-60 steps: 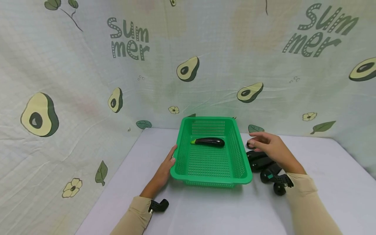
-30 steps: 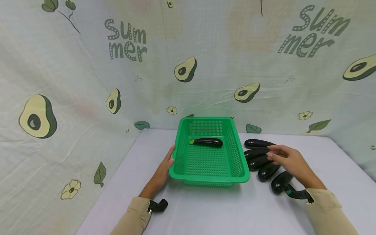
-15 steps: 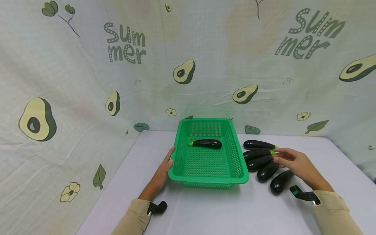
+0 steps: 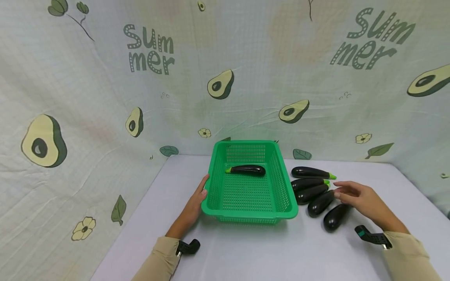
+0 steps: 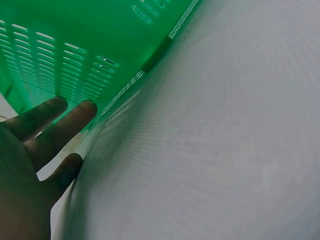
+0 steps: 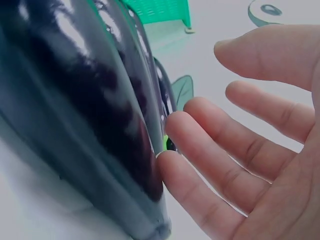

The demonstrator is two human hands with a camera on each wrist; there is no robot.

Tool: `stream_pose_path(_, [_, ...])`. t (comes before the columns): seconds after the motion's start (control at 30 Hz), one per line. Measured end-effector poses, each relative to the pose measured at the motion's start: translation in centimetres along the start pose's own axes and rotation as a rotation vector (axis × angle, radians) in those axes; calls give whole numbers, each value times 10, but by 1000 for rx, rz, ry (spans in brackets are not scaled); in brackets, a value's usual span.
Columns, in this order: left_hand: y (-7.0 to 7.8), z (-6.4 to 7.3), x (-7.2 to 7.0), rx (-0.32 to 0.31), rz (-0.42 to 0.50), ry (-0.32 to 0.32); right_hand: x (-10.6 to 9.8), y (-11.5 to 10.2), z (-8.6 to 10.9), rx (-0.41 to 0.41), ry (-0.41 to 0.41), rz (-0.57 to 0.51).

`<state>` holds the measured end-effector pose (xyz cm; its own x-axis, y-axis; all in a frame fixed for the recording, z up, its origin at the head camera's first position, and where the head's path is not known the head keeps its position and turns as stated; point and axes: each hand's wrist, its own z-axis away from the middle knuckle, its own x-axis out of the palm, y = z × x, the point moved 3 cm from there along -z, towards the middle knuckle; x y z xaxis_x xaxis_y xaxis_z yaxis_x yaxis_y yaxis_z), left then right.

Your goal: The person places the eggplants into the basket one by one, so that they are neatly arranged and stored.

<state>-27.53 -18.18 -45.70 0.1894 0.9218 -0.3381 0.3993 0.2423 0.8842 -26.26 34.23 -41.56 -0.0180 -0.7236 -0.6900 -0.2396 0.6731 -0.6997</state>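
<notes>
Moved nearer the right edge of the desk (image 4: 397, 187), my faraway right grip (image 4: 360, 198) is loose and empty, an eggplant (image 4: 319, 205) left of it, thin end toward it.

Setting: looks like a staged rec. area, wider rm. hidden behind cloth. Evid.: pale printed cloth (image 4: 253, 50) w/ avocados (image 4: 220, 84), flowers (image 4: 83, 228) & "summer" lettering (image 4: 151, 49) hung as backdrop at back + L of plain white table (image 4: 246, 253); small blk. wrist cams (image 4: 188, 246) strapped at both sleeve cuffs (image 4: 167, 244). Lighting approx. even, diffuse.
</notes>
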Motion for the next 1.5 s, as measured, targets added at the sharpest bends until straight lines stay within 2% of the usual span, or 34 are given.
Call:
stream_pose_path(0.13, [-1,-1,0,-4,5,0,-3,1,4,-21,8,67])
stream_pose_path(0.53, [-3,0,-1,-11,17,1,-6,6,16,-41,-4,119])
stream_pose_path(0.67, [-4,0,-1,-10,22,2,-6,10,17,-58,-4,182])
stream_pose_path(0.9, [-5,-1,-1,1,15,4,-2,10,18,-50,-138,209])
stream_pose_path(1.03, [-6,-1,-1,1,8,5,-1,8,18,-61,-165,225])
stream_pose_path(1.27, [-5,0,-1,-1,6,6,-1,8,19,-98,-152,253])
stream_pose_path(1.5, [-6,-1,-1,8,4,5,2,8,19,-208,-146,281])
